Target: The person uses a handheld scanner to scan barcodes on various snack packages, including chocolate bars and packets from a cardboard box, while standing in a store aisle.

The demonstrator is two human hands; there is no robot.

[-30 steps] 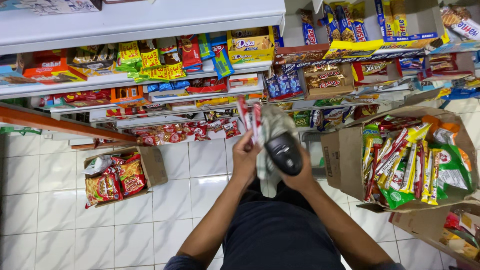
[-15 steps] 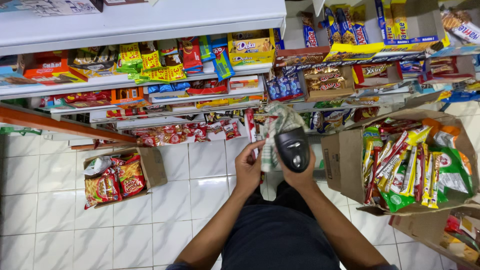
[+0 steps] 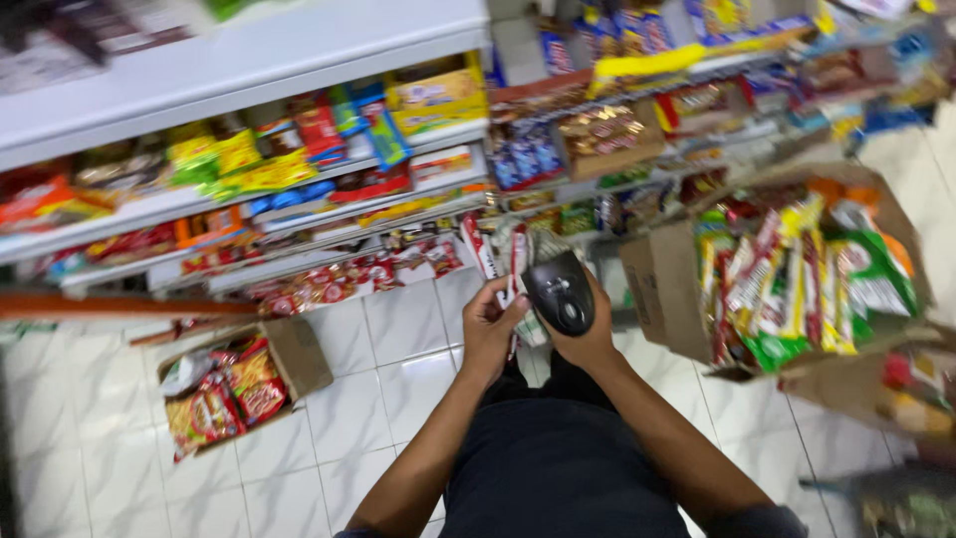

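At about 12 o'clock from the person's body, the left hand pinches a fan of light, crinkly snack sachets by their lower edges, best gripped there, while the right hand wraps closed around a rigid black handheld scanner.

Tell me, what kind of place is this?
Most likely a small grocery shop. White shelves are packed with snack packets, cardboard boxes of snacks sit on the tiled floor, and the right hand holds a black scanner.

Two hands — left hand, right hand — one black scanner, two open cardboard boxes of snack packets
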